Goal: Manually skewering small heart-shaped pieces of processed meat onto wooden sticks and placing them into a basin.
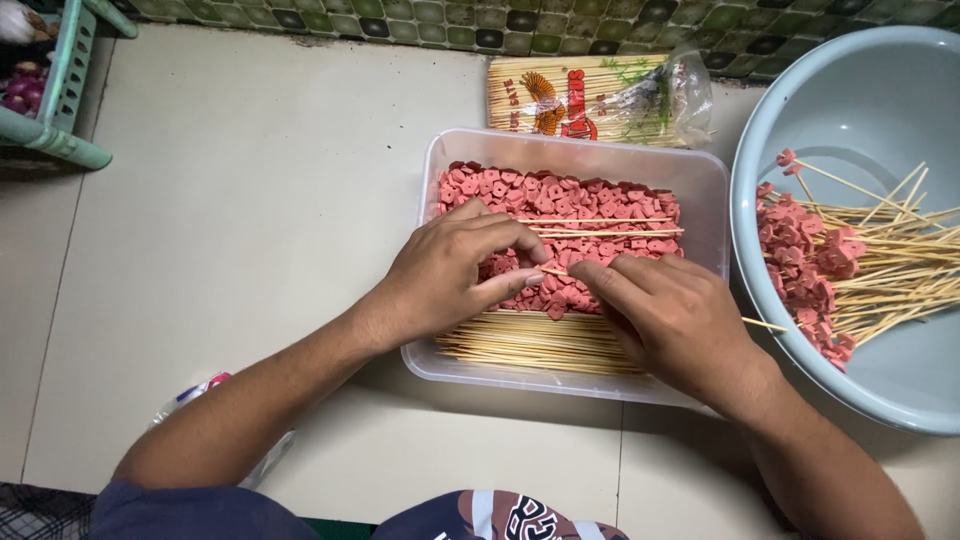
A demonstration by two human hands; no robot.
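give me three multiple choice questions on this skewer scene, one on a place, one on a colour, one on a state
1. Where do the filled skewers lie?
A. in the round basin
B. on the floor
C. in the green rack

2. What colour are the sliced pieces in the clear tub?
A. green
B. pinkish red
C. white

3. What is the right hand doing?
A. resting flat on the floor
B. pinching a thin stick beside the left hand
C. lifting the basin

Answers: 1 A, the loaded sticks fan out inside the basin; 2 B, the tub's pile is pinkish red; 3 B, its fingertips meet the stick over the pieces.
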